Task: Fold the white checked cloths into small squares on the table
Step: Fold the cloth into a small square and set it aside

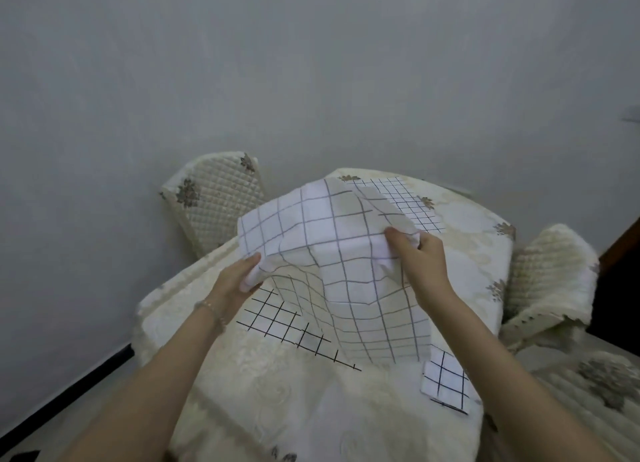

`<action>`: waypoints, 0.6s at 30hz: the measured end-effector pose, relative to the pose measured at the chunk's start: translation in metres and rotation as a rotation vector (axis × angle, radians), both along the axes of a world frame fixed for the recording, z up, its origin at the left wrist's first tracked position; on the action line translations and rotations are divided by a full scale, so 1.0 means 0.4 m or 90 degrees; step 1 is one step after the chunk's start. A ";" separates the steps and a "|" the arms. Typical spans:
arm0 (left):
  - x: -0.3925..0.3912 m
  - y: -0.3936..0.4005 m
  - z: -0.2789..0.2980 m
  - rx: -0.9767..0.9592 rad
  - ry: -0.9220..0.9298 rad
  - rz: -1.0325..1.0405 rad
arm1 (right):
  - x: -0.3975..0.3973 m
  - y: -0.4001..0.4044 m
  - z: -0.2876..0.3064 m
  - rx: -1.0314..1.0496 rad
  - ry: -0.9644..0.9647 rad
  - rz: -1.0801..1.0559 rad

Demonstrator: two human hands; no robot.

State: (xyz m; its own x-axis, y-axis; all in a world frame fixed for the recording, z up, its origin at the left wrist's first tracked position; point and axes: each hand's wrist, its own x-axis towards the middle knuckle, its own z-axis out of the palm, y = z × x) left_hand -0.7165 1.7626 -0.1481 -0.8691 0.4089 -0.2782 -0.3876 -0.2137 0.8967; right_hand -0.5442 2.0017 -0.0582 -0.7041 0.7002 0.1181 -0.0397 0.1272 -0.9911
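Observation:
A white checked cloth point(346, 271) hangs lifted above the table point(277, 392), draped and creased. My left hand point(235, 281) grips its left edge. My right hand point(415, 253) pinches its upper right part. Under it a second checked cloth point(273, 317) lies flat on the table. A third checked cloth point(401, 198) lies at the far side, partly hidden by the lifted one. A small folded checked square point(445, 383) rests near the table's right edge.
The table carries a cream embroidered cover. A quilted chair back point(211, 198) stands at the far left, another chair point(550, 281) at the right. A padded seat point(588, 392) sits at the lower right. A grey wall rises behind.

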 end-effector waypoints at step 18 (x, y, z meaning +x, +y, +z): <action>-0.092 -0.014 0.166 -0.347 0.263 0.044 | -0.027 0.082 -0.084 0.037 -0.216 -0.017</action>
State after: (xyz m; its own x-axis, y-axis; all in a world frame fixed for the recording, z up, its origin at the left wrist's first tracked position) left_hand -0.7533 1.7571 -0.0816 -0.9672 0.2444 -0.0687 0.0076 0.2981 0.9545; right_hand -0.5551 2.0345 -0.0919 -0.6920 0.7175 -0.0798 0.2947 0.1798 -0.9385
